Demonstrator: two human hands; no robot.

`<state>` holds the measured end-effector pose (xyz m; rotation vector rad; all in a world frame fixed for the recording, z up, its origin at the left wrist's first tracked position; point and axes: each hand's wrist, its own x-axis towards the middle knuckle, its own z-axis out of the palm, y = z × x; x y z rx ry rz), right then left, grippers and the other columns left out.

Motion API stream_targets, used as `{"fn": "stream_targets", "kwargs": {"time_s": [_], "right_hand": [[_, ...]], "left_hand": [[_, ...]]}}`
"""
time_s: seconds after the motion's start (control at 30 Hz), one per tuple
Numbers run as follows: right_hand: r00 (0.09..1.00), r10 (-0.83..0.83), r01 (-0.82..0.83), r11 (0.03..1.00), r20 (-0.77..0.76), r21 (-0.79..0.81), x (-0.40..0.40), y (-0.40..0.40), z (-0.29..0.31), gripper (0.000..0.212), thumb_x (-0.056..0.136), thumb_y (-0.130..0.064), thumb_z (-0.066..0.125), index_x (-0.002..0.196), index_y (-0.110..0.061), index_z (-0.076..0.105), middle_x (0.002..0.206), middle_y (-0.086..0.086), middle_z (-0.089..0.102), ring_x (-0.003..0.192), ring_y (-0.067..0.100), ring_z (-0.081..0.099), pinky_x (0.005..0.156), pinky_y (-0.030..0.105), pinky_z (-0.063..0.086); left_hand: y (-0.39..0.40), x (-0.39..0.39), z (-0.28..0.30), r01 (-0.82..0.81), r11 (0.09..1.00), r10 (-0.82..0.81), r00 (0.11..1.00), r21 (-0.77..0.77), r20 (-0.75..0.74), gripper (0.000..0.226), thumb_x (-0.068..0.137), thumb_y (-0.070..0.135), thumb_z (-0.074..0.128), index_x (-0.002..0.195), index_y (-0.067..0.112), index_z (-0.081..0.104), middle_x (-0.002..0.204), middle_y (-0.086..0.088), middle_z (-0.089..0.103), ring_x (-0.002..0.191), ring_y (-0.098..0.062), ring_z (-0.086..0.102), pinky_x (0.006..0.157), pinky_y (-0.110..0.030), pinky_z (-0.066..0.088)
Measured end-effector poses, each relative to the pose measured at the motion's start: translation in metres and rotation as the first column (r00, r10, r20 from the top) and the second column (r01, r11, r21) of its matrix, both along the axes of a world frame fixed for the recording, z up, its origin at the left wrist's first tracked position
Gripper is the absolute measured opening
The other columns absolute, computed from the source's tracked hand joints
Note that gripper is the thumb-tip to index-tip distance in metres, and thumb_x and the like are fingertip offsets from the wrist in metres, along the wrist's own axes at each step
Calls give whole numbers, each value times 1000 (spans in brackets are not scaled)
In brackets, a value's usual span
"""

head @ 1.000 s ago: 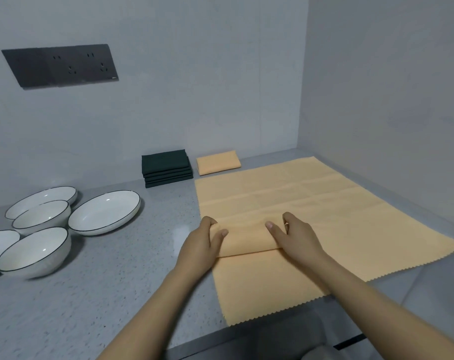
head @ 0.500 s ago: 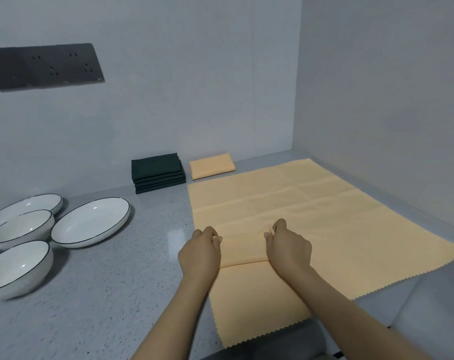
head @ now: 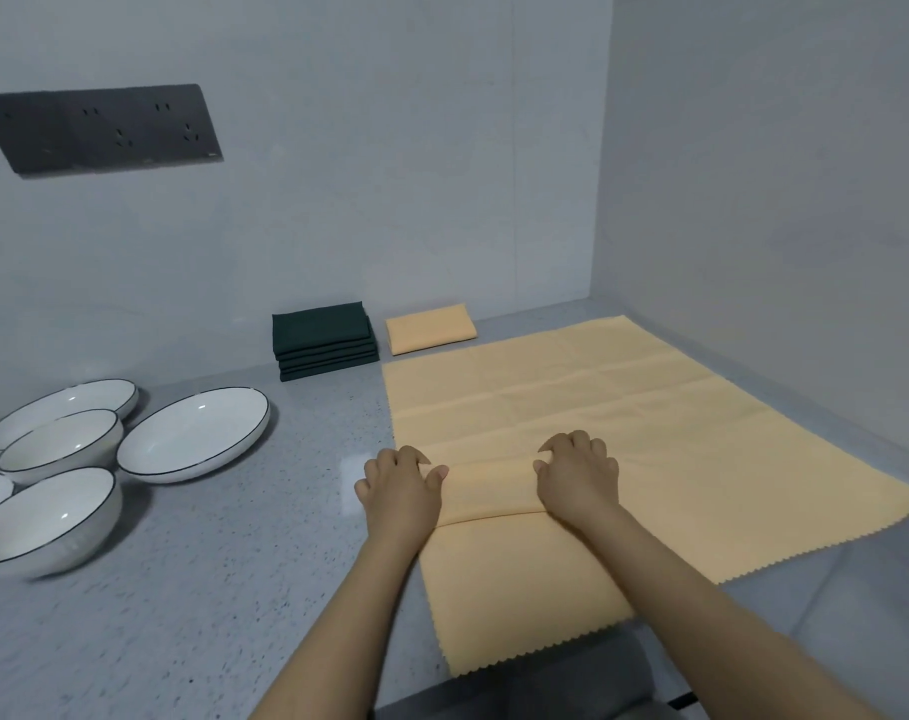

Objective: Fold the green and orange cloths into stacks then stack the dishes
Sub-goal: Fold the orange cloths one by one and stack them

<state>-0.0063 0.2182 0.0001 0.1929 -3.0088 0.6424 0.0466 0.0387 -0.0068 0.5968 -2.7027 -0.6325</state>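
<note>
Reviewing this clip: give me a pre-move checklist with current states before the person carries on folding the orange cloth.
1. Left hand grips the raised fold of the spread orange cloth: ok.
2. Right hand grips the same fold: ok.
3. Cloth beyond the hands lies flat: ok, only crease lines.
4. Near edge fully on the counter: not ok, it overhangs.
5. Landing stack, the folded orange cloth beside the green stack, unobstructed: ok.
6. Dishes apart from the cloth: ok.

One head-worn wide-angle view looks forward and down from close above the grey speckled table (head: pixel 192 589), facing the wall corner; both forearms reach in from the bottom edge, and straight lines bow slightly.
</note>
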Motion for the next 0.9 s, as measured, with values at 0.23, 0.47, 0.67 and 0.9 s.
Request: {"fn": "stream_targets", "kwargs": {"time_s": [0.23,0.47,0.67,0.9], "right_hand": [[994,84,-63,965,69,-255,3,5,23,11,96,-17,44,107,-17,44,88,-3,56,99,28,50,75,31,35],[985,147,-172,709,-95,-684,3,1,60,21,90,-10,57,97,-23,42,67,6,42,55,19,40,53,27,33],[978,111,-207,644,-178,-736,-25,-25,89,22,90,-10,56,77,-23,45,70,-1,43,58,14,40,51,22,32],[975,50,-195,651,-216,-733,-78,-53,93,4,87,-16,64,83,-14,65,71,-12,55,73,10,50,55,3,33]], "left_hand": [[-4,17,13,129,924,-48,973,359,-225,15,94,29,55,87,21,46,67,4,50,77,-18,48,63,-26,27],[-24,18,63,165,759,139,904,629,-404,16,82,20,73,84,18,56,73,0,52,67,-15,49,57,-21,38],[-37,1,101,302,696,41,889,652,-456,33,94,19,58,115,20,33,85,1,51,75,-13,54,61,-24,44],[-59,-38,98,343,761,-95,899,551,-428,8,85,14,68,85,19,62,83,1,64,69,-14,57,91,-32,45]]}}
